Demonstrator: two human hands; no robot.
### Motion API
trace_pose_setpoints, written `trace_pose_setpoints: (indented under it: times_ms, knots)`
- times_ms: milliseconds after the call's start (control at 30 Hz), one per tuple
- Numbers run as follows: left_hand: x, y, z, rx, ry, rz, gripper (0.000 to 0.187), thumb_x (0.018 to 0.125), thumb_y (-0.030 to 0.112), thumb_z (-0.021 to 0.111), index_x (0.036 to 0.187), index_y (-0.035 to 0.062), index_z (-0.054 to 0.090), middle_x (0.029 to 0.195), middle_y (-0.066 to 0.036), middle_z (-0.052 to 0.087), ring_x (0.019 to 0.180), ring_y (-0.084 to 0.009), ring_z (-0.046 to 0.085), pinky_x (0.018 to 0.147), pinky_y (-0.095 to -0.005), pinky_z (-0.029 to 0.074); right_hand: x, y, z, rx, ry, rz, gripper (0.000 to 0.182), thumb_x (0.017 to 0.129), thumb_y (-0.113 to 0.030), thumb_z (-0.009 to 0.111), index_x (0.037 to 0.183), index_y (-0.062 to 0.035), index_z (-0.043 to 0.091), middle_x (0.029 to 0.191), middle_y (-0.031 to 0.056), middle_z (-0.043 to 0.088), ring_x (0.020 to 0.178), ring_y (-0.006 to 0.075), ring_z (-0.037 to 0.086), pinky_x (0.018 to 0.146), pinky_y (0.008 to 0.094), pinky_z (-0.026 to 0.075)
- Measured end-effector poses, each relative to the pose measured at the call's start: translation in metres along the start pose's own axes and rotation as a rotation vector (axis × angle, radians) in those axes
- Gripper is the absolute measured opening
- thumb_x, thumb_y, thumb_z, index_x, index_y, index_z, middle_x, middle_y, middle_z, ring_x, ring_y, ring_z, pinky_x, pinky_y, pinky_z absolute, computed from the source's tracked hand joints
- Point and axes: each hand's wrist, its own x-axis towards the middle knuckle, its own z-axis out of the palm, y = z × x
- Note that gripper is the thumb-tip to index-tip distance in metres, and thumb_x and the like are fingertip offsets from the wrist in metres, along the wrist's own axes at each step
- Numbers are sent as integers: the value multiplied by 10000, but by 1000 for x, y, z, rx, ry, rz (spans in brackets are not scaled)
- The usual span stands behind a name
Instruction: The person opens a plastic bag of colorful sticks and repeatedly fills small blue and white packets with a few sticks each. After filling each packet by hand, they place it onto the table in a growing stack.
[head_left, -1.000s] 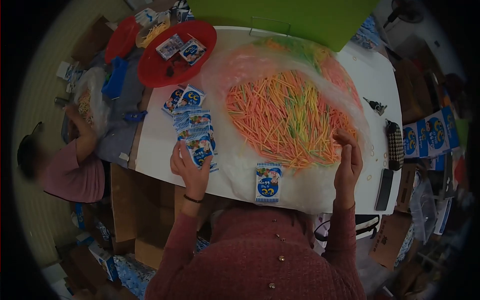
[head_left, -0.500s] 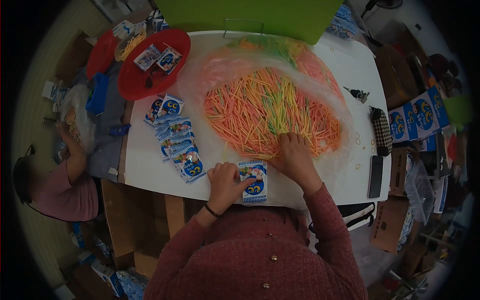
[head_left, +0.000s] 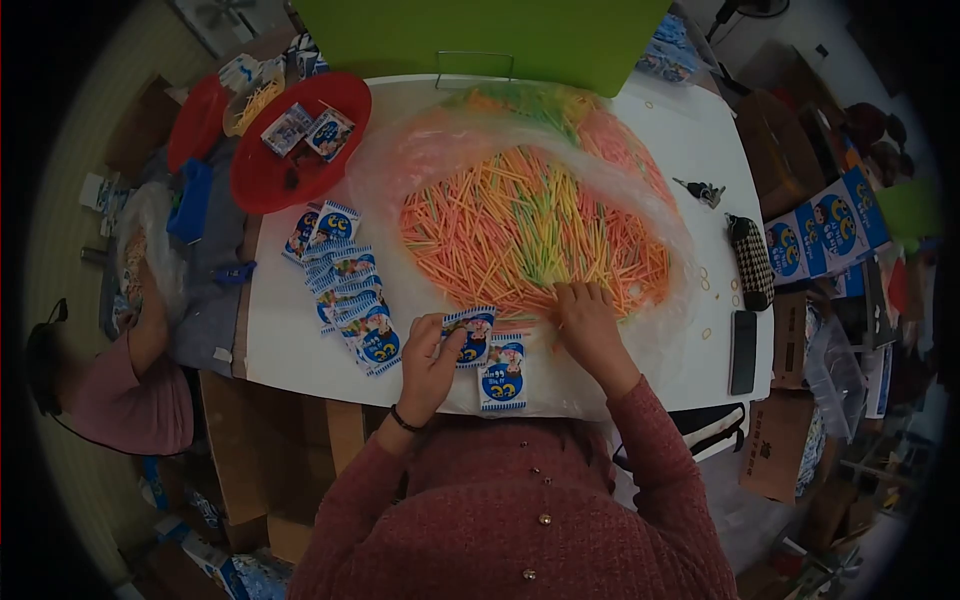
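Note:
My left hand (head_left: 430, 365) is closed on a small blue-and-white printed packet (head_left: 470, 335), held tilted just above the table's front part. Below and to the right of it, another such packet (head_left: 502, 375) lies flat near the front edge. My right hand (head_left: 590, 330) is at the near edge of a big heap of thin coloured sticks (head_left: 540, 225), pink, orange, yellow and green. Its fingers are bent down over some sticks, and their tips are partly hidden. The heap spills from a clear plastic bag (head_left: 400, 150). Several overlapping packets (head_left: 365, 315) form a column left of my left hand.
A red basin (head_left: 300, 185) with packets stands at the back left. Keys (head_left: 702, 190), a checked pouch (head_left: 748, 262), a phone (head_left: 743, 352) and rubber bands lie along the right side. A green panel (head_left: 480, 30) borders the back. Another person (head_left: 140, 390) sits at left.
My left hand has lifted slightly and now holds a packet up, while another lies flat beside it. My right hand stays at the heap's near edge. The view has shifted slightly.

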Motion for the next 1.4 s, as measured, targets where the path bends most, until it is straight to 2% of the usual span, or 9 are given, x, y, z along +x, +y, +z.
trace_pose_setpoints:
  times_ms: [167,333,533,767,833,1000,1167,1233,1400]
  knots:
    - [13,-1,5,-415,-23,-177,177,973,116,554,1077,-14,615,996,-63,630,912,-132,586,807,-255,461,12,13,-1,-38,-18,108,226,824,-100,655,1026,-32,578,968,128,593,996,314,533,853,420,425]
    - [27,14,11,-674,-45,-254,205,1005,163,513,1124,21,600,1032,-26,674,901,-74,633,795,-230,509,31,26,6,1185,263,271,207,920,-74,614,1122,-47,576,1081,68,614,1014,172,572,875,303,445]
    - [33,1,25,-757,-89,-348,231,1004,172,515,1155,16,594,1028,-23,677,889,-77,639,794,-237,516,23,26,19,1385,204,520,332,949,-37,557,1280,-36,537,1190,42,592,1057,112,583,891,252,466]
    - [39,0,30,-785,-185,-475,243,1005,184,511,1167,21,591,1035,-24,675,884,-90,655,758,-244,544,11,47,34,865,93,159,437,970,-76,537,1392,-37,428,1187,53,595,1026,103,590,835,241,488]
    - [41,-3,30,-872,-193,-540,240,1003,188,517,1158,23,596,1034,-28,678,880,-101,662,759,-255,550,11,38,22,1322,175,503,337,985,-102,513,1310,-19,476,1123,71,620,1048,132,586,926,282,450]
    - [47,-2,35,-1095,-252,-709,206,989,176,546,1109,27,621,993,-38,695,858,-111,675,758,-249,555,39,53,6,1678,561,717,201,1001,-158,494,1139,-17,532,954,17,580,881,115,565,830,275,455]
    - [53,1,44,-1110,-167,-634,194,975,148,566,1105,24,638,977,-44,702,849,-112,675,745,-259,556,43,42,19,1423,524,696,179,1010,-172,489,1111,-34,542,911,-25,550,804,70,520,771,247,455]
    - [55,0,46,-946,-137,-536,176,952,116,591,1089,14,635,959,-40,699,839,-107,667,738,-254,548,26,39,35,984,194,378,156,1003,-146,500,1112,-47,551,918,-25,547,800,61,506,768,243,464]
    - [69,-14,59,-422,-113,-288,245,870,60,680,1087,-18,596,915,-24,676,789,-105,636,743,-246,523,22,36,34,1259,296,453,132,992,-110,509,1104,-55,555,939,-25,548,842,61,518,798,239,465]
